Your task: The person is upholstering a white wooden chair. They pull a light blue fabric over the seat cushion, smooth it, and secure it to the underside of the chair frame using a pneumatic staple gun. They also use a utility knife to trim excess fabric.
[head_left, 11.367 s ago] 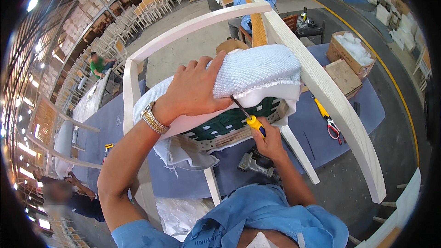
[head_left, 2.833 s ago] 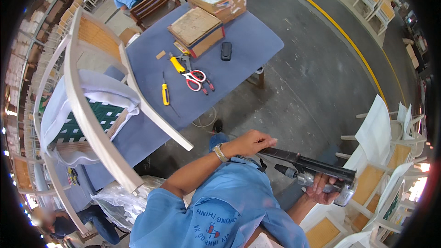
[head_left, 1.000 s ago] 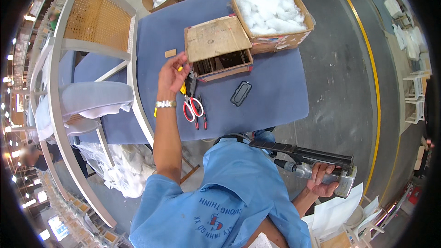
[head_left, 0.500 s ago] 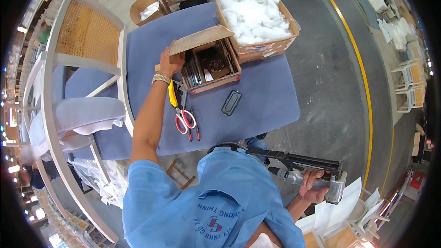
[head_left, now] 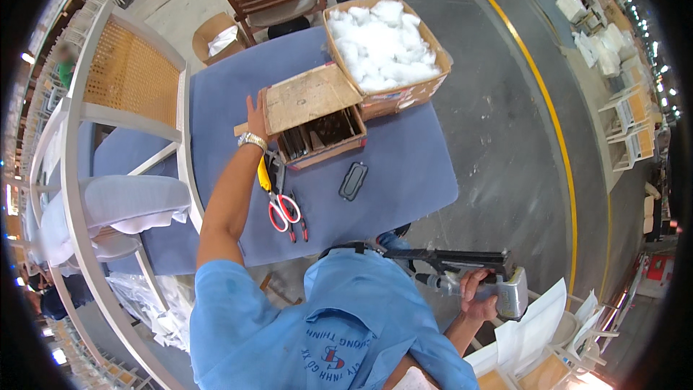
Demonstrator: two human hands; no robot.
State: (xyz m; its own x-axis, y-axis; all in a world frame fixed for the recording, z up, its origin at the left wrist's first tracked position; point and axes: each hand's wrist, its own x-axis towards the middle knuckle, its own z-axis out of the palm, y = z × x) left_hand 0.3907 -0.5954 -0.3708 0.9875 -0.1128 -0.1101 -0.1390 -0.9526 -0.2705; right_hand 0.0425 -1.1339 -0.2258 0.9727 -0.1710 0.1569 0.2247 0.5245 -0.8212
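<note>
My left hand (head_left: 257, 117) is at the left side of a small cardboard box (head_left: 328, 153), its visible fingers stretched apart; part of the hand is behind the box's flap. That flap (head_left: 307, 97) slopes over the back of the box, and dark strips show in the opening at the front. Just below my left wrist lie a yellow-handled tool (head_left: 264, 173), red-and-white scissors (head_left: 283, 211) and red-tipped pliers (head_left: 299, 230). Out to the right, my right hand (head_left: 476, 296) grips a black and silver pneumatic staple gun (head_left: 512, 295) by its handle, away from the table.
A blue padded table (head_left: 404, 180) bears a dark oblong case (head_left: 354, 180) and a carton (head_left: 404, 101) of white stuffing (head_left: 382, 43). A white cane-backed chair (head_left: 133, 65) stands at the left. Beyond are a wooden chair (head_left: 278, 0) and an open carton (head_left: 211, 36).
The box flap has come down, covering more of the opening. My left hand's fingers have spread at the box's side. The staple gun stays in my right hand; the view has shifted slightly.
</note>
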